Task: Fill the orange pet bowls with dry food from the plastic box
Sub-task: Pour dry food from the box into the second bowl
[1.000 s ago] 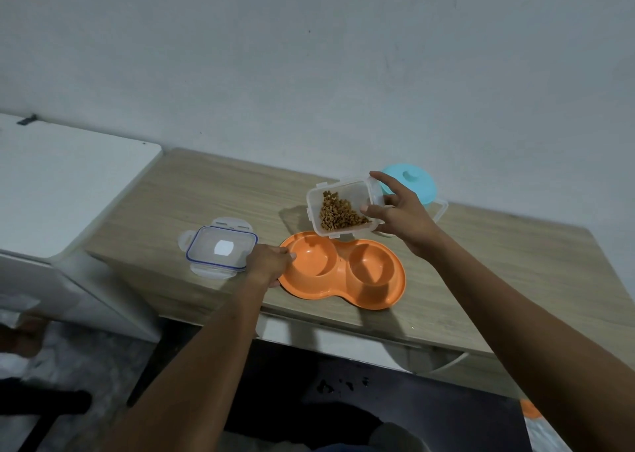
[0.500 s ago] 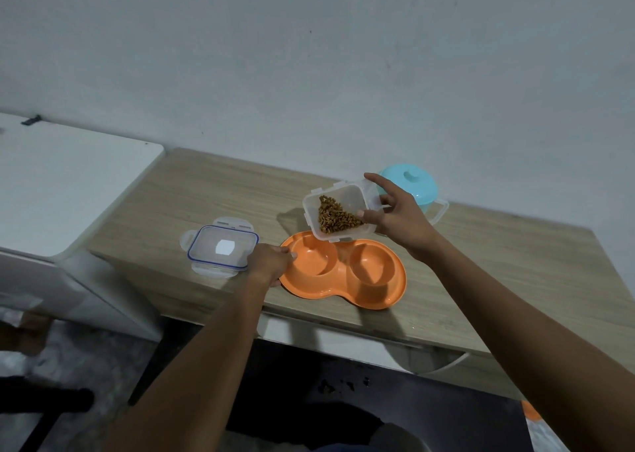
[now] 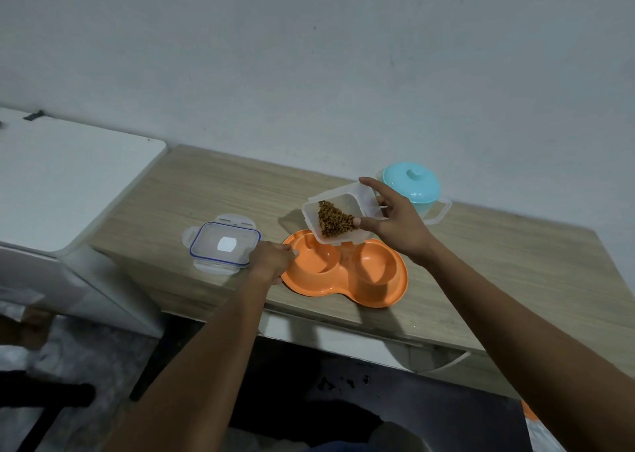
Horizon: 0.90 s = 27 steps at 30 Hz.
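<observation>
plastic box (image 3: 347, 200): tilted, in right hand (image 3: 397, 228) fingers | above orange bowls (image 3: 372, 274)

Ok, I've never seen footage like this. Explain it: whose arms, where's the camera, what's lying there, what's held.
No machine here: a person's two bare hands, filmed by one wide-angle camera worn on their head, looking down. On the wooden table lie an orange plastic double pet bowl, a clear box lid with a blue seal, and a turquoise lidded pot. The right hand holds a clear plastic box of brown dry food, tilted above the bowl's left hollow. The left hand grips the bowl's left rim.
</observation>
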{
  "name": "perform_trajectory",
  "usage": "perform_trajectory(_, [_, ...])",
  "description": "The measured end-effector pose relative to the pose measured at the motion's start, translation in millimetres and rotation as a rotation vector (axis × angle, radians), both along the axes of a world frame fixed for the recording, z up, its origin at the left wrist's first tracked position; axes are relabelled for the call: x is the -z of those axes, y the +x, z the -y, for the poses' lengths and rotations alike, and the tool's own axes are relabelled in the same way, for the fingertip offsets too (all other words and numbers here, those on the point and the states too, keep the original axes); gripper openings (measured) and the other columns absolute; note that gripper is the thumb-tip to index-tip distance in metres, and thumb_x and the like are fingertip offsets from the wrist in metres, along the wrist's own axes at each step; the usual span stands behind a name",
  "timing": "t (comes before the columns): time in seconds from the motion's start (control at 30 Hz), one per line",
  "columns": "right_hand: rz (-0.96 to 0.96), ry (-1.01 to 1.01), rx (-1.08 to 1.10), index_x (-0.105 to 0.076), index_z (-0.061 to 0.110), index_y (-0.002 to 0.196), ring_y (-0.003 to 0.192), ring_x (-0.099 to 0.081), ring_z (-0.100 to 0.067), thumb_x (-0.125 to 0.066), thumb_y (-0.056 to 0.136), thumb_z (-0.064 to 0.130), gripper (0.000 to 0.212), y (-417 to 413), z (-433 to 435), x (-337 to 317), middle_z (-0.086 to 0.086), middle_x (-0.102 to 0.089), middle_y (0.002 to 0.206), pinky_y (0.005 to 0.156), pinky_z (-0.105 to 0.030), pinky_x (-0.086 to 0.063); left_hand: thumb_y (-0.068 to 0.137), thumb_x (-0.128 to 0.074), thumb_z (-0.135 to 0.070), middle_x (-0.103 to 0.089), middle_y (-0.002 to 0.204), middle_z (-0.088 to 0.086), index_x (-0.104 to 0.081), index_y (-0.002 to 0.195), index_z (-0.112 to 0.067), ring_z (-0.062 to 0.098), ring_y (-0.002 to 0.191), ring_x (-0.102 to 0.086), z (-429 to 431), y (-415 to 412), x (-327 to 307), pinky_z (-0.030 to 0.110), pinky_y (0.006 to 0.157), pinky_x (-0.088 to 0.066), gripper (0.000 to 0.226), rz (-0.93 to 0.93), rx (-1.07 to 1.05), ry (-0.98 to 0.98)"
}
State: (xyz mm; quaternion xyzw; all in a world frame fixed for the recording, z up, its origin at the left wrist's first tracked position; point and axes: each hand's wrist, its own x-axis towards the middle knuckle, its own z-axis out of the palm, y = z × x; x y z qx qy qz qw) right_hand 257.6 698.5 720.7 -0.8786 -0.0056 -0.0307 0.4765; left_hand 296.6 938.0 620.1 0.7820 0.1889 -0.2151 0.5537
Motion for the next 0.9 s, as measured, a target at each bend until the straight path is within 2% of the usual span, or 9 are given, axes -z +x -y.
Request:
perform_trajectory(0.13, [-0.008, 0.019, 0.010, -0.050, 0.038, 0.146, 0.126, -0.054, -0.023, -0.083, 0.082, 0.023, 0.074, 1.5, 1.1, 1.1, 0.007, -0.055, 0.132, 0.105, -0.047, -0.050, 0.086, -0.075, -0.025, -0.071, 0.114, 0.015, -0.067, 0.124, -0.017, 0.031, 0.106, -0.066, 0.6, 0.6, 0.3, 0.046, 0.085, -0.059, 0.040, -0.006, -0.004, -0.010])
perform_trajectory(0.4, [0.014, -0.044, -0.010, -0.051, 0.036, 0.146, 0.126, -0.051, -0.020, -0.083, 0.082, 0.022, 0.074, 0.1, -0.5, 2.3, 0.010, -0.054, 0.131, 0.107, -0.042, -0.047, 0.084, -0.076, -0.026, -0.071, 0.112, 0.014, -0.069, 0.123, -0.015, 0.031, 0.104, -0.067, -0.6, 2.3, 2.8, 0.048, 0.084, -0.060, 0.041, -0.017, -0.006, -0.015])
perform_trajectory(0.6, [0.024, -0.042, 0.009, -0.050, 0.036, 0.146, 0.126, -0.051, -0.022, -0.083, 0.082, 0.022, 0.073, 0.5, 0.4, 2.2, 0.009, -0.054, 0.130, 0.104, -0.038, -0.048, 0.083, -0.077, -0.026, -0.071, 0.113, 0.015, -0.069, 0.121, -0.016, 0.031, 0.105, -0.066, -1.1, 2.6, 2.8, 0.046, 0.082, -0.059, 0.040, -0.015, -0.004, -0.009])
perform_trajectory(0.77, [0.032, -0.060, 0.002, -0.050, 0.035, 0.146, 0.129, -0.050, -0.020, -0.083, 0.082, 0.023, 0.074, -1.3, -1.8, 1.3, 0.005, -0.056, 0.137, 0.107, -0.040, -0.047, 0.083, -0.077, -0.026, -0.071, 0.112, 0.015, -0.069, 0.121, -0.018, 0.030, 0.104, -0.067, -1.6, 2.7, 4.2, 0.046, 0.084, -0.059, 0.039, -0.017, 0.002, -0.010])
perform_trajectory(0.9, [0.037, -0.062, 0.010, -0.051, 0.035, 0.146, 0.130, -0.050, -0.019, -0.084, 0.081, 0.023, 0.074, -1.7, -3.0, 1.0, 0.010, -0.054, 0.132, 0.108, -0.040, -0.047, 0.084, -0.076, -0.026, -0.071, 0.112, 0.014, -0.069, 0.121, -0.018, 0.030, 0.104, -0.067, -1.1, 2.2, 3.9, 0.047, 0.085, -0.059, 0.039, -0.016, -0.003, -0.016])
